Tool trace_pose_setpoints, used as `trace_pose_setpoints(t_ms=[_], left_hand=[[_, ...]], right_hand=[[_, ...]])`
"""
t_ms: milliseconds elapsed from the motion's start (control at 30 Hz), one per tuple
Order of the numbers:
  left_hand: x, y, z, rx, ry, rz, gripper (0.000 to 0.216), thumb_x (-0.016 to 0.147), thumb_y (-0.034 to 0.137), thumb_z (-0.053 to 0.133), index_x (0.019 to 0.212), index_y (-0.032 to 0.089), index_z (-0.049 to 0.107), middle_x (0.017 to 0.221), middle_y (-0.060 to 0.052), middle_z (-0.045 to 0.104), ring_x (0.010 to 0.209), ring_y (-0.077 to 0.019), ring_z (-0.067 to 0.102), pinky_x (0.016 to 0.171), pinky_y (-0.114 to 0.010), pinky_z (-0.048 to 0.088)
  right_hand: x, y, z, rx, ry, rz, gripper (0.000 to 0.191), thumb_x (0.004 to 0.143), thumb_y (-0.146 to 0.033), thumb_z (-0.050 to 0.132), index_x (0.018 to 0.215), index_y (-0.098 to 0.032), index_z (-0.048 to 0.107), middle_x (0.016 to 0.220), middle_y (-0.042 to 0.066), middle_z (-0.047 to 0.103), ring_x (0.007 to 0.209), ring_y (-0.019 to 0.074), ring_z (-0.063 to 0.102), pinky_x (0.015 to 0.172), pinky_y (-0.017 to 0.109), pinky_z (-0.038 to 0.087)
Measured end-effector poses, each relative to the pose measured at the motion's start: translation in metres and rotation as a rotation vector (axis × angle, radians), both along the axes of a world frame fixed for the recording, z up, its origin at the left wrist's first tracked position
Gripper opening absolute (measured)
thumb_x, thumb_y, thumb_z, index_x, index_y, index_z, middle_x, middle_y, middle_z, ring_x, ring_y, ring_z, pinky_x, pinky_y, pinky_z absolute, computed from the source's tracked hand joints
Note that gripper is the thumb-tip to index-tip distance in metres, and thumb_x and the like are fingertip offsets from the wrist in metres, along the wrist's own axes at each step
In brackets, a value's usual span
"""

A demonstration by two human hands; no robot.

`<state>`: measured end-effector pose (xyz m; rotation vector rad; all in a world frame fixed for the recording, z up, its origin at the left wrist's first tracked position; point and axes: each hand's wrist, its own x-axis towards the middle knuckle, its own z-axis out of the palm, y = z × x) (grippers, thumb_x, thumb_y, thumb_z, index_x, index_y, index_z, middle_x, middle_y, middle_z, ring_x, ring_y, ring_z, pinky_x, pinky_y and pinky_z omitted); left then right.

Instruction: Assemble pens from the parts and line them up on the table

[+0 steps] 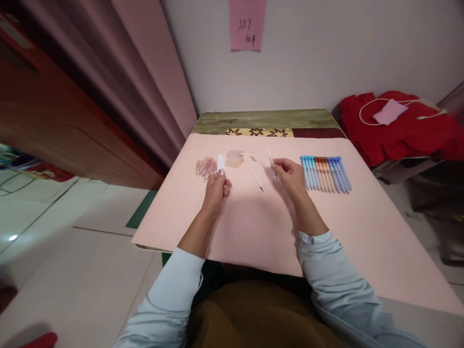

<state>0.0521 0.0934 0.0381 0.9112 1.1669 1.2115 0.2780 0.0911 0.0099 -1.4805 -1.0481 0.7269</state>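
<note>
My left hand (216,189) is closed round a bundle of white pen refills (221,163) with dark tips toward the palm. A single slim white refill (269,154) stands pinched between the thumb and fingers of my right hand (289,174), above the table. Between the hands, one more loose refill (257,180) lies slanted, its dark tip toward me. Beside my left hand is a loose pile of translucent pinkish pen parts (205,167). Farther back lies a neater stack of translucent barrels (235,158). A few tiny parts (253,157), too small to name, lie near it.
To the right of my right hand, assembled pens (325,174) in light blue, brown and darker blue lie in a row. They rest on a pink-covered table (250,227). Red cloth (395,121) with a white cable is at the right; a curtain (145,72) hangs at the left.
</note>
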Motion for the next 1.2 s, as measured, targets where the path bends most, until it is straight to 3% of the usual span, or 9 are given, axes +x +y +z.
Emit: trace_pose_setpoints(t_ms=[167, 433, 533, 633, 700, 900, 1067, 1133, 1200], left_hand=[[-0.008, -0.019, -0.01, -0.038, -0.176, -0.061, 0.023, 0.069, 0.015, 0.058, 0.083, 0.022, 0.041, 0.065, 0.002, 0.06, 0.041, -0.0047, 0.036, 0.042, -0.018, 0.023], [-0.033, -0.029, -0.018, 0.026, -0.392, -0.037, 0.023, 0.074, 0.023, 0.071, 0.091, 0.02, 0.056, 0.07, 0.002, 0.062, 0.046, -0.0035, 0.043, 0.047, -0.016, 0.032], [-0.042, -0.028, -0.021, 0.028, -0.49, -0.028, 0.029, 0.077, 0.034, 0.074, 0.097, 0.016, 0.063, 0.077, -0.003, 0.066, 0.062, -0.008, 0.059, 0.059, -0.019, 0.046], [-0.047, -0.022, -0.026, 0.038, -0.5, -0.044, 0.038, 0.07, 0.027, 0.081, 0.102, 0.013, 0.065, 0.083, -0.004, 0.068, 0.068, -0.0093, 0.062, 0.066, -0.022, 0.05], [-0.049, -0.016, -0.03, 0.034, -0.468, -0.05, 0.038, 0.069, 0.023, 0.082, 0.102, 0.013, 0.065, 0.079, -0.003, 0.068, 0.063, -0.008, 0.061, 0.062, -0.021, 0.049], [-0.049, -0.002, -0.044, 0.044, -0.512, -0.062, 0.03, 0.079, 0.036, 0.076, 0.097, 0.014, 0.067, 0.06, 0.005, 0.055, 0.044, -0.0025, 0.042, 0.043, -0.016, 0.034], [-0.05, -0.004, -0.043, 0.03, -0.552, -0.046, 0.029, 0.076, 0.04, 0.078, 0.084, 0.015, 0.066, 0.078, -0.002, 0.067, 0.059, -0.0065, 0.056, 0.056, -0.02, 0.046], [-0.052, -0.005, -0.041, 0.021, -0.545, -0.087, 0.031, 0.076, 0.043, 0.076, 0.087, 0.016, 0.066, 0.086, -0.005, 0.071, 0.066, -0.0103, 0.062, 0.061, -0.024, 0.051], [-0.055, -0.006, -0.04, 0.015, -0.532, -0.134, 0.034, 0.077, 0.045, 0.075, 0.092, 0.015, 0.067, 0.081, -0.005, 0.07, 0.064, -0.0119, 0.063, 0.06, -0.025, 0.052]], right_hand=[[0.003, -0.002, -0.001, -0.284, -0.484, -0.127, 0.024, 0.077, -0.034, 0.058, 0.089, -0.026, 0.078, 0.076, 0.004, 0.071, 0.074, 0.0221, 0.062, 0.07, 0.034, 0.044], [-0.012, 0.0, -0.013, -0.296, -0.8, -0.054, 0.029, 0.077, -0.029, 0.056, 0.095, -0.026, 0.078, 0.09, 0.007, 0.072, 0.081, 0.0239, 0.063, 0.07, 0.034, 0.044], [-0.013, -0.003, -0.015, -0.268, -0.826, -0.057, 0.028, 0.079, -0.032, 0.056, 0.096, -0.026, 0.077, 0.093, 0.008, 0.071, 0.084, 0.0245, 0.062, 0.072, 0.035, 0.045], [-0.015, -0.007, -0.014, -0.191, -0.795, -0.128, 0.031, 0.083, -0.037, 0.053, 0.1, -0.023, 0.075, 0.1, 0.01, 0.07, 0.089, 0.0259, 0.062, 0.076, 0.036, 0.045], [-0.017, -0.009, -0.014, -0.12, -0.771, -0.178, 0.031, 0.085, -0.037, 0.052, 0.101, -0.022, 0.074, 0.101, 0.01, 0.07, 0.09, 0.0259, 0.062, 0.077, 0.037, 0.045], [-0.02, -0.01, -0.023, -0.003, -0.74, -0.236, 0.029, 0.086, -0.036, 0.052, 0.096, -0.02, 0.074, 0.095, 0.008, 0.071, 0.084, 0.0231, 0.063, 0.075, 0.034, 0.045], [-0.018, -0.007, -0.03, 0.1, -0.772, -0.26, 0.027, 0.088, -0.034, 0.051, 0.093, -0.02, 0.074, 0.092, 0.007, 0.071, 0.085, 0.0228, 0.064, 0.08, 0.035, 0.046], [-0.018, -0.006, -0.032, 0.141, -0.782, -0.268, 0.026, 0.089, -0.033, 0.051, 0.092, -0.02, 0.073, 0.092, 0.007, 0.071, 0.087, 0.0226, 0.064, 0.082, 0.035, 0.046], [-0.019, -0.005, -0.033, 0.146, -0.786, -0.273, 0.026, 0.089, -0.033, 0.051, 0.092, -0.02, 0.073, 0.092, 0.007, 0.071, 0.087, 0.0223, 0.064, 0.082, 0.035, 0.046]])
